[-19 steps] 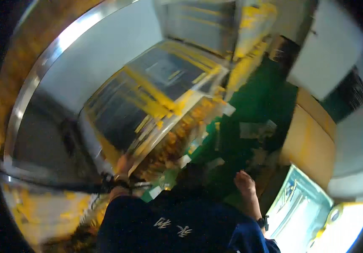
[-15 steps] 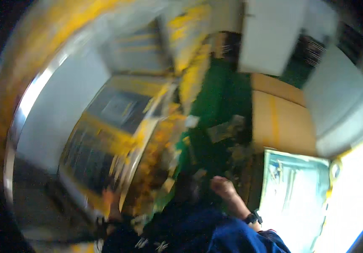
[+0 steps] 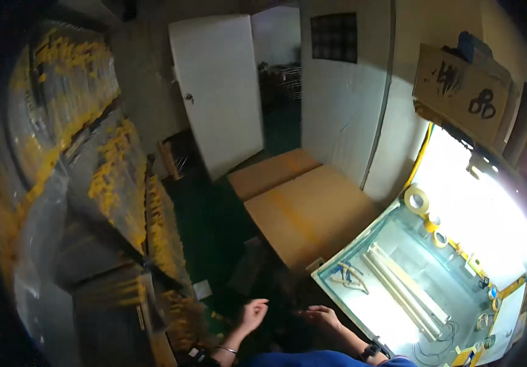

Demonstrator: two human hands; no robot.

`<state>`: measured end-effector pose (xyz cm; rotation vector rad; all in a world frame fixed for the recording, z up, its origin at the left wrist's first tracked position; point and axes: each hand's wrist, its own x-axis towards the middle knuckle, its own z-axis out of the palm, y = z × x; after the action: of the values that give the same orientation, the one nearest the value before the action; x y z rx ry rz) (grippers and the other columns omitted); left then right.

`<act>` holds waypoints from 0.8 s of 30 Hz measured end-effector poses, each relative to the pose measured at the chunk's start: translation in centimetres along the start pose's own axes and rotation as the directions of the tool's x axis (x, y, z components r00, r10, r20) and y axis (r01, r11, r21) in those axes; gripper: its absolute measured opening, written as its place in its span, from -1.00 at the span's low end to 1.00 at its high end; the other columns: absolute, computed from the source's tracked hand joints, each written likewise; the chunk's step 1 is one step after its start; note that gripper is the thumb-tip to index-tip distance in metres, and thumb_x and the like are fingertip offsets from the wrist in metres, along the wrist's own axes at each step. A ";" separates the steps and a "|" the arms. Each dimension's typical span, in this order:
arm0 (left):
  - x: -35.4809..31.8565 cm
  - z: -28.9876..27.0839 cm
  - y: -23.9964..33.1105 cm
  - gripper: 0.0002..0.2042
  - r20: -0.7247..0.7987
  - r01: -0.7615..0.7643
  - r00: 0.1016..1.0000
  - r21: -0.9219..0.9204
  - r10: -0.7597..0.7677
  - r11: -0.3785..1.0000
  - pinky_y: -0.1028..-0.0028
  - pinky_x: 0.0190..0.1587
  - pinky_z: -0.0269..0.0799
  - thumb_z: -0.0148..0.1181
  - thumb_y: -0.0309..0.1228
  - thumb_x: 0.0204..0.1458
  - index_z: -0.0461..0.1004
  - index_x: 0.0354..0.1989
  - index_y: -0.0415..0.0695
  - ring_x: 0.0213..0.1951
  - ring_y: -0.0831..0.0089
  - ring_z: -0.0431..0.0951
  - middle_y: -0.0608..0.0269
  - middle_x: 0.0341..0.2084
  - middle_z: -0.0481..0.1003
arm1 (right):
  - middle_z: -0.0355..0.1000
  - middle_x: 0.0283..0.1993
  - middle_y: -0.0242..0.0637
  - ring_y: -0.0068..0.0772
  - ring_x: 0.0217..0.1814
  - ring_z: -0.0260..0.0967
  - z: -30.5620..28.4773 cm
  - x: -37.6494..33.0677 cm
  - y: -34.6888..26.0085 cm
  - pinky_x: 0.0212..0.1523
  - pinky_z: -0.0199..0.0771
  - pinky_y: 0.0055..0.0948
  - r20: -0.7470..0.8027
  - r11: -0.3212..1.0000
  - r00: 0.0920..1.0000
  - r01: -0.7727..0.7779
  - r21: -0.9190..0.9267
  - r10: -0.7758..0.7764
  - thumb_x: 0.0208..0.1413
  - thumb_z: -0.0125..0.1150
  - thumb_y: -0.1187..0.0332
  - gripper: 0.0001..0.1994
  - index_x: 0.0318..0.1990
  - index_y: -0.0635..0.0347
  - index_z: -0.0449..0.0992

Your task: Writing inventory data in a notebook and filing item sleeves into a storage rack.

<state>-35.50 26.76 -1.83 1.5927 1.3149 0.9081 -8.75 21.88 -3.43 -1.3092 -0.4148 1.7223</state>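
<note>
My left hand (image 3: 253,314) is raised low in front of me over the dark green floor (image 3: 214,226), fingers loosely apart and holding nothing. My right hand (image 3: 321,317) hovers beside it, palm down, fingers pointing left, also empty; a dark watch (image 3: 370,351) sits on that wrist. The two hands are a short gap apart and touch nothing. The right hand is closest to the corner of a glass-topped table (image 3: 361,269). Flat brown cardboard boxes (image 3: 309,214) lie just beyond both hands.
Plastic-wrapped stacks of yellow goods (image 3: 110,177) wall in the left side. A white door (image 3: 217,92) stands ahead beside a dark opening. On the glass table lie long pale tubes (image 3: 404,287), tape rolls (image 3: 416,199) and cables. A cardboard box (image 3: 459,85) sits high on the right.
The view has swung from the tilted, blurred stacks to face the door and table. My hands now sit close together low in the middle; earlier they were farther apart.
</note>
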 end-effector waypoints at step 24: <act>-4.1 20.7 10.1 -0.82 0.947 -0.335 0.097 -0.260 0.307 0.906 0.54 -0.22 0.44 0.15 -0.48 0.02 0.53 -0.21 -0.26 -0.33 0.55 0.55 0.20 -0.40 0.57 | 0.46 -0.35 -0.26 -0.51 -0.38 0.45 -8.0 -33.4 20.3 -0.38 0.51 -0.55 -0.985 0.726 0.053 0.670 0.155 0.161 0.00 0.25 0.48 -0.72 -0.11 0.27 0.44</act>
<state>-13.70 18.51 -0.15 1.9341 -0.0393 -0.1152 -9.86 -17.90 -1.32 -1.4025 0.6774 0.1576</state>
